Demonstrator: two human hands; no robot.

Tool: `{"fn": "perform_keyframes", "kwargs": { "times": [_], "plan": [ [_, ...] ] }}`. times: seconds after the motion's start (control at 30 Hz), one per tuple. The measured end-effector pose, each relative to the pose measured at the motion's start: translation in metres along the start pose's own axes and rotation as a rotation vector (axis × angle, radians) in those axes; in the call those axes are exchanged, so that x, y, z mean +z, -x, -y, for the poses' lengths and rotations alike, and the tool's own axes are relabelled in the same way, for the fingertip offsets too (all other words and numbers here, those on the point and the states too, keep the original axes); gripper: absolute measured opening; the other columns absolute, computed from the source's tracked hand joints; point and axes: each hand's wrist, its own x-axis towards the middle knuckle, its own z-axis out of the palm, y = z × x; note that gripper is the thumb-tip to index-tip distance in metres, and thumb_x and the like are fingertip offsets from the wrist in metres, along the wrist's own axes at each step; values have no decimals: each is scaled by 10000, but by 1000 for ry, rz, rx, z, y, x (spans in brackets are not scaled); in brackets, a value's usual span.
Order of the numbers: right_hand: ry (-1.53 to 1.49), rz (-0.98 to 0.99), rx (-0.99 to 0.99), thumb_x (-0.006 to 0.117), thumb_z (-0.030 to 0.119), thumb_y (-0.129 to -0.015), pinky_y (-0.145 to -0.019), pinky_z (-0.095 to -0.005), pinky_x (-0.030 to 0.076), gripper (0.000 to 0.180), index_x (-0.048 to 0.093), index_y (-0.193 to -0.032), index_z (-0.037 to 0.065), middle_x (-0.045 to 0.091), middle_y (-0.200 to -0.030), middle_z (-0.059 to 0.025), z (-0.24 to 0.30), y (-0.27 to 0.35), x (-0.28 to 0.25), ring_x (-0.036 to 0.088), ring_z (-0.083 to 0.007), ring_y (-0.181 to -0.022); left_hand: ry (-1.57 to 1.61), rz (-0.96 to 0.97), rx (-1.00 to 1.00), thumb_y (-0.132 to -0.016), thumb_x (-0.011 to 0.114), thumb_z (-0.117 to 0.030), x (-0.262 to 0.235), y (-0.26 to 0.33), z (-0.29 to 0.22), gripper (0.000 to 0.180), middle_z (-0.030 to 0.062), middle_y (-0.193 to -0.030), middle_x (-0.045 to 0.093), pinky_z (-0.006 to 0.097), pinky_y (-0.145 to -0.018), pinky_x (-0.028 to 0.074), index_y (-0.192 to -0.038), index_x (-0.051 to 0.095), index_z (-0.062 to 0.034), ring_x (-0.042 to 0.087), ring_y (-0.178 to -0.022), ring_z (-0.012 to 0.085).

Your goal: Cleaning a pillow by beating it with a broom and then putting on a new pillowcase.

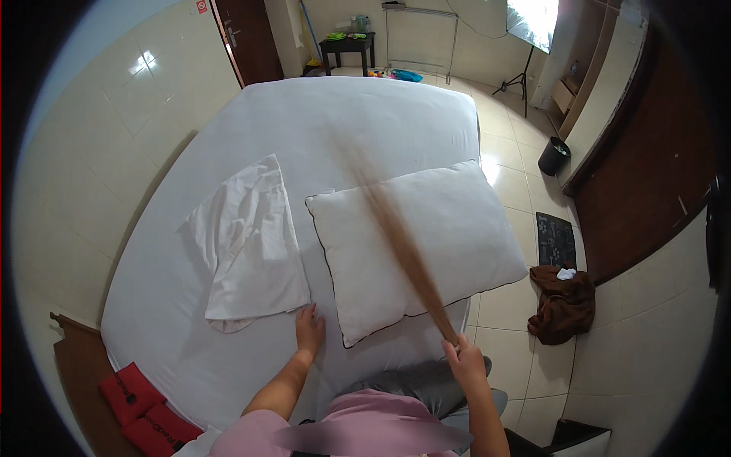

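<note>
My right hand (466,361) is closed round the narrow end of a brown stick broom (406,247). The broom slants up and left over a white pillow (449,225) with dark piping, and its far end is smeared by motion; whether the bristles touch the pillow I cannot tell. My left hand (308,332) lies on the bed between the pillow and a crumpled white pillowcase (251,247), fingers stretched out at the pillowcase's lower right corner. Both pillow and pillowcase lie on the white sheet of a large bed (358,114).
Two red cushions or pouches (131,392) sit at the bed's near left corner. On the tiled floor at right are a brown cloth heap (562,308), a dark mat (557,240) and a black bin (554,156). A small dark table (347,46) and a lamp stand (525,80) stand beyond.
</note>
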Motion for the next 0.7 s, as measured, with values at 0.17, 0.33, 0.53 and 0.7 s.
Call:
{"fn": "perform_keyframes", "kwargs": {
  "times": [0.17,0.33,0.53,0.7],
  "plan": [
    [21,80,11,557,391,-844,-581,-446,434,376,512,-824,18,585,-679,-210,9,2,-13,586,-389,-673,-69,-103,16,-716,677,-80,38,-22,18,274,165,-913,545,370,-739,454,-965,602,8,543,-836,316],
    [29,-171,80,546,405,-850,-607,-452,442,384,517,-857,22,593,-700,-215,28,-3,-22,589,-396,-692,-69,-179,-3,-723,670,-73,44,-23,16,147,145,-844,554,383,-680,439,-829,603,5,549,-776,310],
    [203,202,-153,538,451,-840,-639,-459,451,403,535,-885,51,613,-738,-197,14,-5,27,595,-400,-737,136,-112,-107,-844,548,-157,46,-26,32,196,103,-904,585,359,-703,443,-987,580,-28,567,-821,246],
    [-102,-139,235,515,437,-858,-631,-446,456,400,562,-909,43,613,-728,-201,-51,0,22,599,-383,-706,728,317,-644,-864,545,-365,28,-44,-62,575,128,-1181,538,361,-886,418,-1282,386,-4,503,-1092,244]
  ]
}}
